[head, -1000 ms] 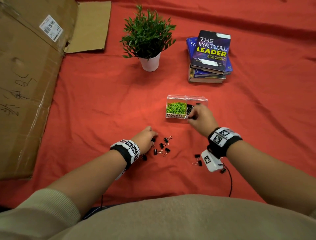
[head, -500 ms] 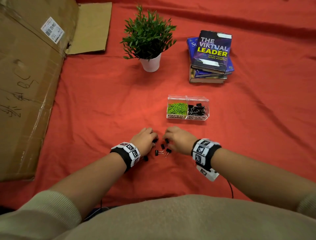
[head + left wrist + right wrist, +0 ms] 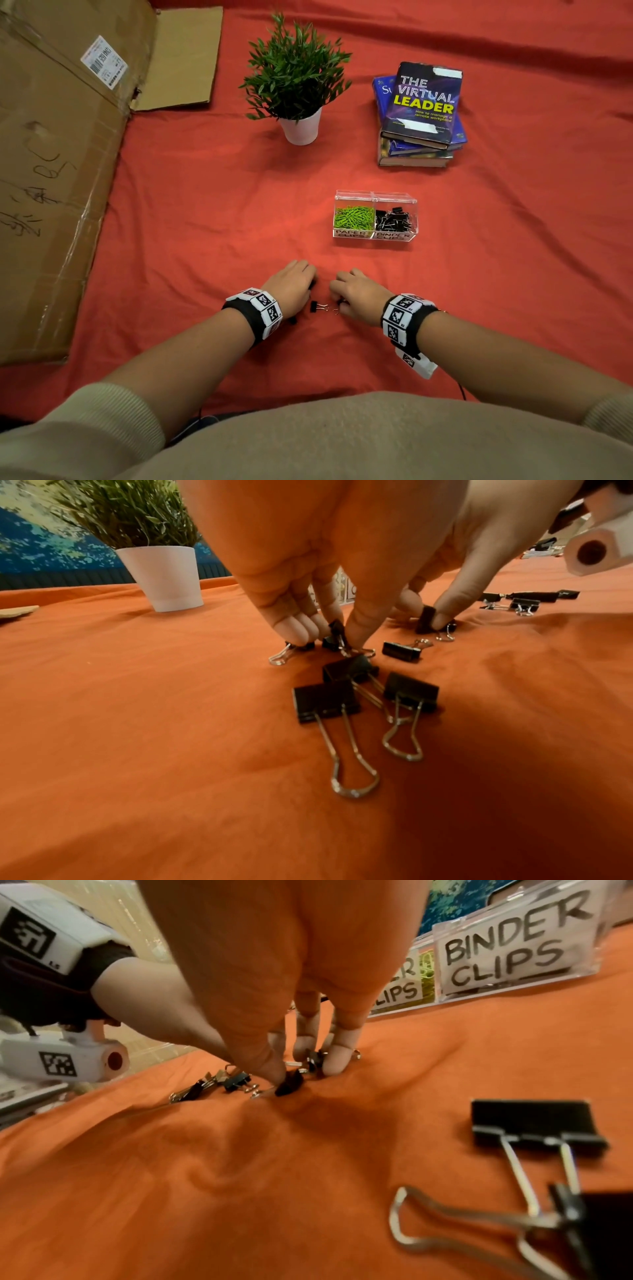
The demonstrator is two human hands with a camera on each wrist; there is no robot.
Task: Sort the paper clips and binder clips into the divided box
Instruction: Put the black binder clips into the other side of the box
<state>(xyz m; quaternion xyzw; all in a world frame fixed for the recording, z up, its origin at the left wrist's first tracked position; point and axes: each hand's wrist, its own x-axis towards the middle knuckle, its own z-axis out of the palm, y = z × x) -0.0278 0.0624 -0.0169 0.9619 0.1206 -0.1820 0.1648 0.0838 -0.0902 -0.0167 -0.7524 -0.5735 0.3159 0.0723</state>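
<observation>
The clear divided box [image 3: 376, 198] holds green paper clips [image 3: 352, 217] on the left and black binder clips [image 3: 392, 219] on the right. Several loose black binder clips [image 3: 325, 702] lie on the red cloth nearer me. My left hand [image 3: 332, 634] pinches one small binder clip [image 3: 337, 631] between thumb and fingertips, low on the cloth. Just to its right, my right hand [image 3: 301, 1069] pinches another binder clip [image 3: 291, 1083] on the cloth. One more clip [image 3: 317, 306] lies between the two hands.
A potted plant [image 3: 298, 85] and a stack of books [image 3: 421, 113] stand behind the box. Flattened cardboard [image 3: 51, 171] covers the left side. Two further binder clips [image 3: 534, 1123] lie beside my right wrist.
My right hand has come back from the box's binder clip compartment to the loose clips and now pinches one. My left hand has stayed over the pile.
</observation>
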